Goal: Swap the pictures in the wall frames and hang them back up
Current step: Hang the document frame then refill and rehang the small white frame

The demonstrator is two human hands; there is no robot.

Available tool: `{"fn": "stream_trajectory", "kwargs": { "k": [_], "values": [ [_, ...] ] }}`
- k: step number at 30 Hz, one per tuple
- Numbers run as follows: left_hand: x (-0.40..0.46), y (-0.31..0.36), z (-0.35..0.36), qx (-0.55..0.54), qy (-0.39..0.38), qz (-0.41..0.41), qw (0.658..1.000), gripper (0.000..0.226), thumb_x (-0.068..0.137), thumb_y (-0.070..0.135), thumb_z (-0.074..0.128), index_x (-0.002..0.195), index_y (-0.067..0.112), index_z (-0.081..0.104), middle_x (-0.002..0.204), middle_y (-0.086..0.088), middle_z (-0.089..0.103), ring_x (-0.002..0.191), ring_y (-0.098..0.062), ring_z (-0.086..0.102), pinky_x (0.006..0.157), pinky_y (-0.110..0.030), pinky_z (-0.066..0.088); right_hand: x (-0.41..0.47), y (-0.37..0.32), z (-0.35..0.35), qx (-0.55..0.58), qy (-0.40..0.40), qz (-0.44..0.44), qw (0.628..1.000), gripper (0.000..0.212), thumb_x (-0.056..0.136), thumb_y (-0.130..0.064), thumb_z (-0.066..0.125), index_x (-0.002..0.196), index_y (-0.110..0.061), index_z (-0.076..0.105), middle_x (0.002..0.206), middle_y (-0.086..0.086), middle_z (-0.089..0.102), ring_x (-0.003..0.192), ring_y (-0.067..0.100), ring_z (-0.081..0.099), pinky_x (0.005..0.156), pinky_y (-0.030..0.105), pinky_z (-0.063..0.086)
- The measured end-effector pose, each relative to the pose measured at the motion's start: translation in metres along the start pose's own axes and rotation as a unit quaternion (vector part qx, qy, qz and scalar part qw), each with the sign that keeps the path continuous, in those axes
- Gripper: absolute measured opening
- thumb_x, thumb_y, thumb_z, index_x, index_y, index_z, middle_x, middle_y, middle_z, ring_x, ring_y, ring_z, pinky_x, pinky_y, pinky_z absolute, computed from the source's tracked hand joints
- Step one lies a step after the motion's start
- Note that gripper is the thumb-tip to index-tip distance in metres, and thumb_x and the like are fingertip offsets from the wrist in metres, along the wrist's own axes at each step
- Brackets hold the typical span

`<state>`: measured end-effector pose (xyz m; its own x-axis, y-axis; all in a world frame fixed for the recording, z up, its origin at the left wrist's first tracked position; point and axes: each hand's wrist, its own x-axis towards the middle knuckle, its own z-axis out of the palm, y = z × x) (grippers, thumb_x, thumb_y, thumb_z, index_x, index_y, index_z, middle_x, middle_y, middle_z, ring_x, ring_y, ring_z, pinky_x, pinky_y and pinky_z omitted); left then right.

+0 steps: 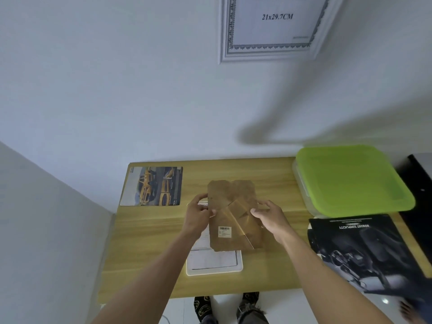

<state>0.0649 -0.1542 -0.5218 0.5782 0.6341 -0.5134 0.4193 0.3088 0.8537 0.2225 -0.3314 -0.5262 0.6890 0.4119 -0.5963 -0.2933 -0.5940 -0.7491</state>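
The brown backing board (231, 216) is held above the white frame (214, 265), which lies flat on the wooden table (149, 249), its near end showing below the board. The long axis of the board runs from 6 o'clock to 12 o'clock, away from the person, the same way as the frame under it. This alignment is the relation that the coming move depends on, in my judgement: whether the board goes up and aside or back down, it must stay parallel to the frame.

The left hand (197, 212) pinches the left edge of the board, the thumb on top and the fingers curled under. The right hand (268, 218) grips the right edge in the same way. So the board lies between both hands, at 3 o'clock from the left hand and at 9 o'clock from the right one, and neither hand is clearly nearer.

The car picture (152, 185) lies flat on the table at 10 o'clock from the board, well apart from it. The dark picture (364, 251) lies at 4 o'clock, near the right forearm. A second frame (271, 29) hangs on the wall at 12 o'clock.
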Motion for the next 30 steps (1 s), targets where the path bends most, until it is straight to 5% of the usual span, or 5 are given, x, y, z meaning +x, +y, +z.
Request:
{"fn": "stream_trajectory", "kwargs": {
  "k": [5,9,18,22,30],
  "values": [
    [0.011,0.005,0.056,0.058,-0.001,0.011,0.998,0.048,0.081,0.005,0.07,0.124,0.023,0.06,0.089,-0.004,0.073,0.084,-0.018,0.071,0.071,-0.036,0.059,0.001,0.021,-0.044,-0.013,0.039,-0.004,0.999,0.041,0.084,-0.007,0.073,0.12,-0.022,0.061,0.101,-0.001,0.072,0.09,0.011,0.067,0.066,0.024,0.046],
    [0.013,0.002,0.095,0.209,-0.068,0.04,0.975,0.069,0.069,0.015,0.078,0.131,0.027,0.049,0.086,0.002,0.07,0.078,-0.014,0.068,0.063,-0.023,0.054,0.017,0.03,-0.072,-0.02,0.102,-0.008,0.995,0.044,0.084,-0.006,0.074,0.125,-0.019,0.063,0.112,0.001,0.072,0.098,0.015,0.066,0.084,0.028,0.05],
    [0.029,0.003,0.157,0.411,-0.055,0.043,0.909,0.07,0.068,0.02,0.082,0.127,0.007,0.045,0.123,-0.012,0.045,0.103,-0.033,0.058,0.083,-0.042,0.055,0.056,0.04,-0.083,-0.247,0.068,-0.061,0.965,0.064,0.094,-0.025,0.065,0.151,-0.013,0.038,0.146,0.007,0.044,0.136,0.026,0.046,0.11,0.038,0.041],
    [0.031,-0.003,0.176,0.455,-0.065,0.052,0.886,0.089,0.066,0.023,0.082,0.139,0.003,0.036,0.142,-0.011,0.03,0.127,-0.031,0.035,0.097,-0.034,0.045,0.068,0.047,-0.084,-0.339,0.086,-0.123,0.929,0.028,0.097,-0.012,0.054,0.124,-0.007,0.055,0.137,0.01,0.047,0.128,0.027,0.047,0.102,0.035,0.044],
    [0.022,-0.018,0.193,0.53,-0.045,0.06,0.845,0.081,0.076,0.024,0.078,0.14,0.0,0.035,0.149,-0.007,0.018,0.133,-0.029,0.022,0.088,-0.043,0.051,0.073,0.066,-0.082,-0.41,0.1,-0.191,0.886,0.034,0.095,-0.008,0.055,0.128,-0.001,0.055,0.14,0.016,0.044,0.126,0.032,0.043,0.1,0.039,0.048]
  ]
}}
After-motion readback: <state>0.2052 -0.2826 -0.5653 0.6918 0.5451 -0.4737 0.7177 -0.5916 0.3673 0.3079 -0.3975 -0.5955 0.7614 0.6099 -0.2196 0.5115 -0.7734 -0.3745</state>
